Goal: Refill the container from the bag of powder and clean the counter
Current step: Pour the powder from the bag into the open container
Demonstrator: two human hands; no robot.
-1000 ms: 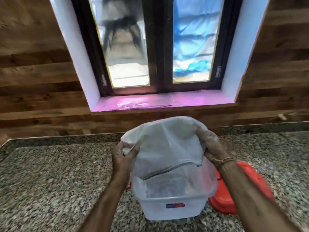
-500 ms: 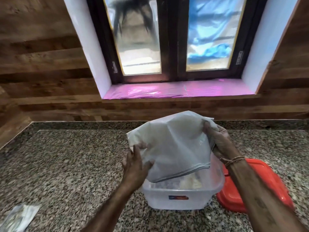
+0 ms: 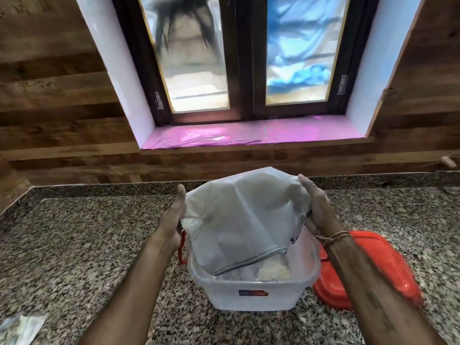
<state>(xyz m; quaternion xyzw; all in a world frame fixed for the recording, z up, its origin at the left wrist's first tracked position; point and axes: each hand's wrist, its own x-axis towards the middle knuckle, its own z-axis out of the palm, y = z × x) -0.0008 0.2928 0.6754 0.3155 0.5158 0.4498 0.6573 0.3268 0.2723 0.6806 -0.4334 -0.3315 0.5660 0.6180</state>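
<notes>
Left hand (image 3: 174, 220) has been flattened; the bag (image 3: 244, 220) is squeezed against the flat right hand (image 3: 316, 207), emptying powder (image 3: 273, 270) into the container (image 3: 254, 292).

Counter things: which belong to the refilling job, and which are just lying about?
Part of the job:
bag, mouth down, pressed between left hand and right hand
clear container beneath it
powder inside the container
red lid on the container's right
granite counter

Just lying about:
crumpled wrapper at the counter's near left
pink-lined window sill
</notes>
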